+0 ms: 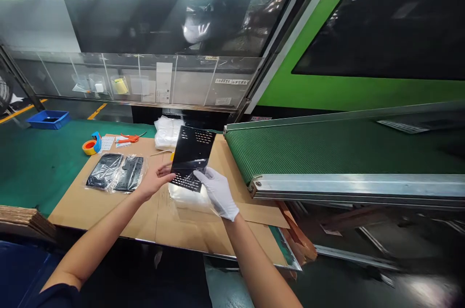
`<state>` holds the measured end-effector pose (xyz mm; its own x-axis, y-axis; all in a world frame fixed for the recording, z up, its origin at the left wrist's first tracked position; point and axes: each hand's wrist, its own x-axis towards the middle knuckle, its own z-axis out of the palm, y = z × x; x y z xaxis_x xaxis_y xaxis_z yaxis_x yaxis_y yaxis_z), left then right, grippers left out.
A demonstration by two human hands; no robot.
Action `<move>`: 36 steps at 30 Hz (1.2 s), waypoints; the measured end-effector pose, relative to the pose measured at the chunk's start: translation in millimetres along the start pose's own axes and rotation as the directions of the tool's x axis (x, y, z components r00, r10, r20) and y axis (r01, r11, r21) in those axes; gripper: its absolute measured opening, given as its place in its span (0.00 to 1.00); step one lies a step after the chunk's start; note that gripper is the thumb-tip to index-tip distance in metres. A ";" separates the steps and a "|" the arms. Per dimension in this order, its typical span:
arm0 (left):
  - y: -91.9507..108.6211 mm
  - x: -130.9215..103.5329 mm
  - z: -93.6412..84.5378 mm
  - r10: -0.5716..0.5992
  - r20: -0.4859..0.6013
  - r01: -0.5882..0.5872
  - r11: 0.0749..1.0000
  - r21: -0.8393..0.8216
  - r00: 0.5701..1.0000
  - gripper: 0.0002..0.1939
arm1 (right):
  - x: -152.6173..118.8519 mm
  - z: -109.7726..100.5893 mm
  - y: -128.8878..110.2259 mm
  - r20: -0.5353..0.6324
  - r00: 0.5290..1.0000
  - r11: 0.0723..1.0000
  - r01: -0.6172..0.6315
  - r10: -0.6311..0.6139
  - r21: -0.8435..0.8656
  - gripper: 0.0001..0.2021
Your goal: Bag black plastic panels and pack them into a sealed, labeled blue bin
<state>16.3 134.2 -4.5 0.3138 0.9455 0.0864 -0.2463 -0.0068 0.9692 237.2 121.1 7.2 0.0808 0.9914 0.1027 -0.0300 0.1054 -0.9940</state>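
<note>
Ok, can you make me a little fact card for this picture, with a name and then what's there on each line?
Left hand: bare, gripping the lower left edge of a black panel
Right hand: white glove, holding the panel's lower right part
Panel: tilted, with rows of slots
On the cardboard: two clear bags with black things inside
Right side: green conveyor belt
Far left: blue bin

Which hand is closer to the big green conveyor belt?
Right. The gloved right hand is left of the belt; the bare left hand is farther left, across the black plate.
</note>
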 end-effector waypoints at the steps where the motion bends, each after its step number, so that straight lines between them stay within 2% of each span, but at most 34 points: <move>1: -3.8 -5.4 -2.8 -0.027 0.011 0.027 0.999 -0.022 1.000 0.31 | -2.5 5.0 1.4 -0.012 1.000 0.999 -0.003 0.003 0.032 0.24; 4: -15.5 -16.5 -7.3 -0.071 0.001 0.071 0.995 -0.077 0.997 0.26 | -8.3 19.4 3.2 0.004 1.000 0.997 -0.025 0.024 0.074 0.22; 6: -21.4 -18.8 -7.6 -0.060 -0.085 0.051 0.993 -0.111 0.995 0.26 | -10.8 26.8 2.5 0.053 0.998 0.998 -0.025 0.022 0.055 0.22; 10: -24.1 -15.9 -8.2 0.029 -0.288 -0.064 0.991 -0.114 0.957 0.27 | -12.4 31.1 0.4 0.162 0.987 0.981 0.028 0.003 -0.191 0.18; 12: -21.4 -14.9 -10.3 0.078 -0.347 -0.109 0.992 -0.069 0.935 0.28 | -11.6 28.8 0.6 0.174 0.985 0.945 0.050 0.007 -0.323 0.16; 14: -17.9 -15.2 -13.1 0.115 -0.384 -0.128 0.992 -0.010 0.916 0.30 | -10.0 25.8 2.0 0.163 0.987 0.934 0.060 -0.001 -0.353 0.17; 19: -12.4 -16.5 -17.9 0.147 -0.402 -0.131 0.989 0.069 0.904 0.30 | -5.0 25.0 11.6 0.027 0.999 0.983 0.051 -0.047 -0.177 0.18; 25: -11.7 -11.6 -19.6 0.132 -0.363 -0.127 0.991 0.037 0.923 0.30 | -0.3 30.4 26.8 -0.074 0.991 0.985 0.101 -0.112 -0.138 0.20; 31: -2.9 -10.1 -24.8 0.085 -0.356 -0.119 0.990 -0.074 0.931 0.31 | 0.6 33.3 24.9 -0.054 0.981 0.979 0.182 -0.187 -0.091 0.19; 36: 2.0 -13.0 -22.9 0.034 -0.382 -0.118 0.973 -0.198 0.923 0.27 | -2.7 43.9 16.8 0.007 0.991 0.989 0.132 -0.133 0.070 0.17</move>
<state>-9.2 129.3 -9.0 -0.0693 0.9973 0.0247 -0.4581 -0.0538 0.8873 192.8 123.5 -8.2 0.0767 0.9691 0.2345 -0.0886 0.2408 -0.9665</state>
